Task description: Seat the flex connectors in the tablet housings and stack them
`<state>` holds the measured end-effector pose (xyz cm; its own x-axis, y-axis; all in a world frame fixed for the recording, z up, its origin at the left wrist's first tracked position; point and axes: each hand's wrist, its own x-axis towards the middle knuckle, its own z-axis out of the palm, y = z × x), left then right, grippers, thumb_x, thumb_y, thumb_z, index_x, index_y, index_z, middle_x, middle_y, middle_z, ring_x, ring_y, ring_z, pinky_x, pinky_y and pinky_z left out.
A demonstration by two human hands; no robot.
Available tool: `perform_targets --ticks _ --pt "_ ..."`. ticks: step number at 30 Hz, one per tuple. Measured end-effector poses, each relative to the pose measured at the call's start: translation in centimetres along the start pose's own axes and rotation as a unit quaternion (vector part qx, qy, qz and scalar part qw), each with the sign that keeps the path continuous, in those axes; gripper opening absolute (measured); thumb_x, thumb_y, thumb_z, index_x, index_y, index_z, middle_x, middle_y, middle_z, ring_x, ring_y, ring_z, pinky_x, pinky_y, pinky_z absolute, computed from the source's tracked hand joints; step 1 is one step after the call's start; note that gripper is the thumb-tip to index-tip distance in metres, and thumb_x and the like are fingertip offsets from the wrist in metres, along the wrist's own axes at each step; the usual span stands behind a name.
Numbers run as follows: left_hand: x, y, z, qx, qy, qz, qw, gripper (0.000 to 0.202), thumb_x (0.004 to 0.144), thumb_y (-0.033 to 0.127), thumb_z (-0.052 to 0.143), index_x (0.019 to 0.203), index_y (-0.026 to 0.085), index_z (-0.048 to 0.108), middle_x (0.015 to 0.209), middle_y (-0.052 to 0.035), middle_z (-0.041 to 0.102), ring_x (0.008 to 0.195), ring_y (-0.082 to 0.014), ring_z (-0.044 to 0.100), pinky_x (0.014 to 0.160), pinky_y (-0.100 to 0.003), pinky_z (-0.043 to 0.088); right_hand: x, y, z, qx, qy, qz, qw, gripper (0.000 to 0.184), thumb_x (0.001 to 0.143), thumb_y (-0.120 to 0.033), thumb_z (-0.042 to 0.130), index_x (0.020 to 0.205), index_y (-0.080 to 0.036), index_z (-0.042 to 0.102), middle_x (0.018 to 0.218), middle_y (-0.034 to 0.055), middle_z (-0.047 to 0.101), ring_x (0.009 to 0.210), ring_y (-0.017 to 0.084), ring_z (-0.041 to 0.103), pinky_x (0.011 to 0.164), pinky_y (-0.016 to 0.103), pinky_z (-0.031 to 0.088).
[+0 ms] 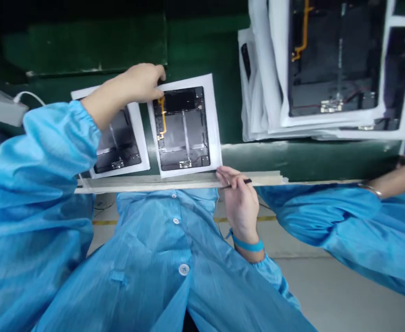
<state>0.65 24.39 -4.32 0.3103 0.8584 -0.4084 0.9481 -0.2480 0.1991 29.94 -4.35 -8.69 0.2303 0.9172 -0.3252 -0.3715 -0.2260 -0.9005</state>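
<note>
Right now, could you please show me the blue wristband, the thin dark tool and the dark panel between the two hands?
Blue wristband (249, 245): head view, middle of the band.
Thin dark tool (247, 181): head view, its black end.
Dark panel (177, 129): head view, its grey middle.

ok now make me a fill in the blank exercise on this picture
1. The camera wearer's left hand is at the top ____ corner of the middle panel.
2. The wearer's ____ hand holds a thin tool.
3. The wristband on that arm is ____.
4. The border around the panel is ____.

Missing words: left; right; blue; white
</note>
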Motion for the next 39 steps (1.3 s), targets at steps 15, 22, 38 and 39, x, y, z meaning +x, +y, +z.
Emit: perform_targets --ticks 15,22,38,39 --pt "-7.7 -0.4 -2.1 -0.137 -0.015 0.015 0.990 0.026 0.115 0.028 0.072 0.138 0.015 0.075 0.120 -0.0068 0.077 0.103 -0.0200 0.073 0.097 -0.035 0.059 -4.6 1.4 0.4 -0.066 -0.208 0.288 0.932 0.039 0.091 -0.061 0.087 0.077 -0.027 0.076 0.115 0.0089 0.088 0.123 0.035 0.079 0.125 0.052 0.058" --pt "-15.9 -11.3 -3.1 -0.275 0.060 -0.120 0.952 0.017 0.115 0.006 0.060 0.114 0.013 0.076 0.080 0.0035 0.068 0.062 -0.0094 0.053 0.072 -0.024 0.041 -1.7 -1.4 2.4 -0.212 -0.366 0.216 0.880 0.049 0.104 -0.073 0.070 0.098 -0.028 0.086 0.125 0.0069 0.084 0.126 0.031 0.075 0.123 0.045 0.053" --pt "-14.4 -13.0 0.2 -0.233 0.210 -0.166 0.935 0.042 0.101 0.064 0.071 0.094 0.022 0.071 0.111 -0.0082 0.077 0.125 -0.0354 0.071 0.124 -0.064 0.053 4.1 3.2 11.0 -0.133 -0.313 0.105 0.934 0.060 0.096 -0.083 0.072 0.106 -0.025 0.083 0.126 0.0084 0.083 0.119 0.026 0.077 0.119 0.045 0.060" --pt "-14.7 -12.4 -0.5 -0.215 0.222 -0.158 0.938 0.043 0.091 0.068 0.070 0.086 0.026 0.067 0.110 -0.0096 0.076 0.131 -0.0441 0.068 0.127 -0.076 0.046 4.0 2.8 10.4 -0.129 -0.313 0.103 0.935 0.058 0.096 -0.082 0.073 0.104 -0.025 0.084 0.123 0.0080 0.084 0.117 0.026 0.078 0.117 0.045 0.060"
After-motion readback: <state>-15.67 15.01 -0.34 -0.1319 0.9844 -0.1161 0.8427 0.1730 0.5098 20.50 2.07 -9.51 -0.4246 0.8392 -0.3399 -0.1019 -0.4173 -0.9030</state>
